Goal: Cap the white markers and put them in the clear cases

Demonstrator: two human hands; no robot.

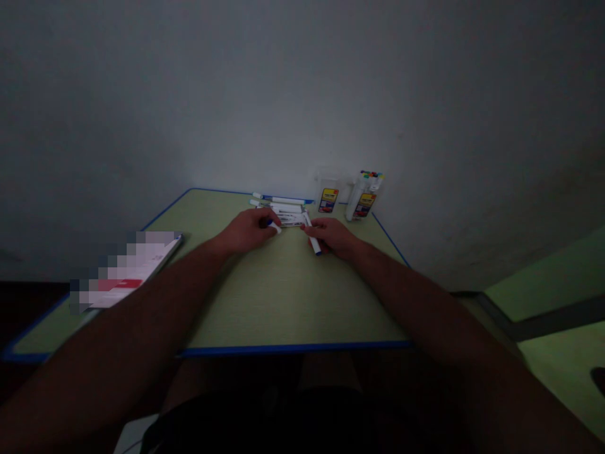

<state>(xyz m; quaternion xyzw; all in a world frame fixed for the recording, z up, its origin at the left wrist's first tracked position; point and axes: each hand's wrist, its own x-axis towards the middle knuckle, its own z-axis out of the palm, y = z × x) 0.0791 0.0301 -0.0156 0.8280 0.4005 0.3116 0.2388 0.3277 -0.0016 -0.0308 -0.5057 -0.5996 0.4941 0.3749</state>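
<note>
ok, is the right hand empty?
No, the right hand is holding a blue-ended white marker.

A pale green, wood-grained desk (pixel 283 302) with a blue edge carries a loose pile of slim white markers (pixel 286 209) near its far edge. Right of them stand a clear plastic box with a yellow label (pixel 328 197) and a similar box packed with colour-capped markers (pixel 363 200). Far left lies a flat white, red-patched, partly pixelated item (pixel 125 284).
</note>
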